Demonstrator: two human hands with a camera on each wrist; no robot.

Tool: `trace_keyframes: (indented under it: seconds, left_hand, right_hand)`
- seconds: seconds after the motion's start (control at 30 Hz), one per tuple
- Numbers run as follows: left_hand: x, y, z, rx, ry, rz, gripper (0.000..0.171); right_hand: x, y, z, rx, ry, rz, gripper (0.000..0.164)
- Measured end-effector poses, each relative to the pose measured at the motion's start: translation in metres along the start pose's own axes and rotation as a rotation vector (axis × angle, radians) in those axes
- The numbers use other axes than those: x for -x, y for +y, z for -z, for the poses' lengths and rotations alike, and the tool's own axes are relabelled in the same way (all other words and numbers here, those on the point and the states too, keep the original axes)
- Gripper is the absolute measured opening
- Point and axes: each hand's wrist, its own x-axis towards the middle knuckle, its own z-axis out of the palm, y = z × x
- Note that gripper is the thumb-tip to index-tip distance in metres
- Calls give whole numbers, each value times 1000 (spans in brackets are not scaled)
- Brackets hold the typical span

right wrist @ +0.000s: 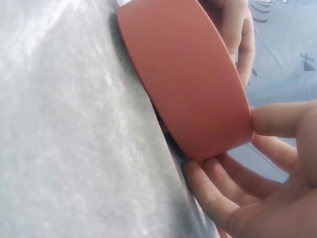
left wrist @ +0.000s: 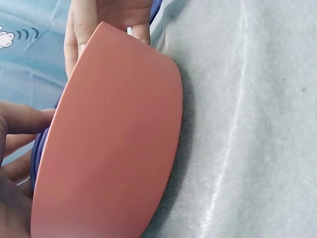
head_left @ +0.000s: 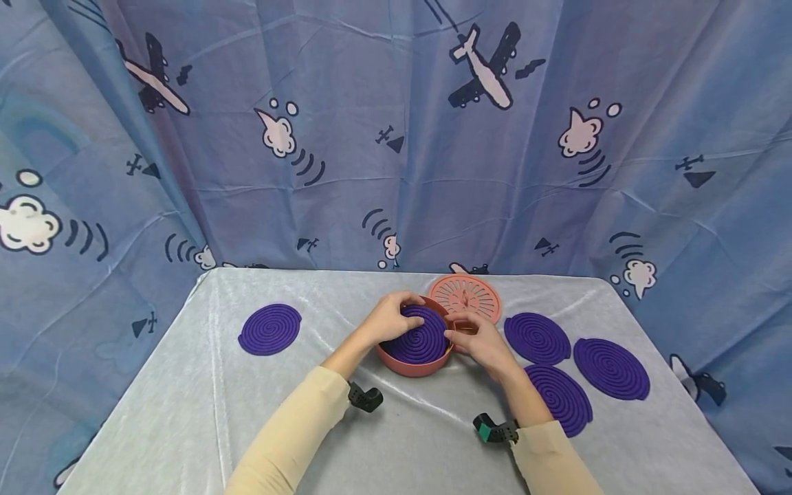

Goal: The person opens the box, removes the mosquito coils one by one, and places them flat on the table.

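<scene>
A purple mosquito coil [head_left: 419, 345] lies tilted in the mouth of a round orange coil holder base [head_left: 411, 368] at the middle of the table. My left hand [head_left: 391, 320] pinches the coil at its upper left, thumb on its face. In the left wrist view, the coil's edge [left wrist: 37, 156] shows above the rim beside those fingers. My right hand [head_left: 485, 346] holds the right side of the base; the right wrist view shows its thumb at the rim and fingers against the outer wall [right wrist: 183, 74]. The inside of the base is mostly hidden.
An orange slotted lid [head_left: 465, 297] lies just behind the base. One purple coil [head_left: 270, 330] lies at the left; three more, the nearest coil [head_left: 559, 397] partly behind my right forearm, lie at the right. A patterned blue curtain [head_left: 396, 137] hangs behind the table.
</scene>
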Motion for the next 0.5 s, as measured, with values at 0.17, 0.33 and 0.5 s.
trace_keyframes:
  seconds: [0.17, 0.33, 0.5]
  left_hand:
    - [0, 1, 2, 5, -25, 8, 37]
    - [1, 4, 2, -1, -38, 4, 39]
    - [1, 4, 4, 13, -2, -15, 38]
  right_hand:
    - [0, 1, -1, 3, -6, 9, 47]
    - [0, 2, -1, 5, 2, 6, 47]
    - [-1, 2, -1, 10, 4, 5, 46]
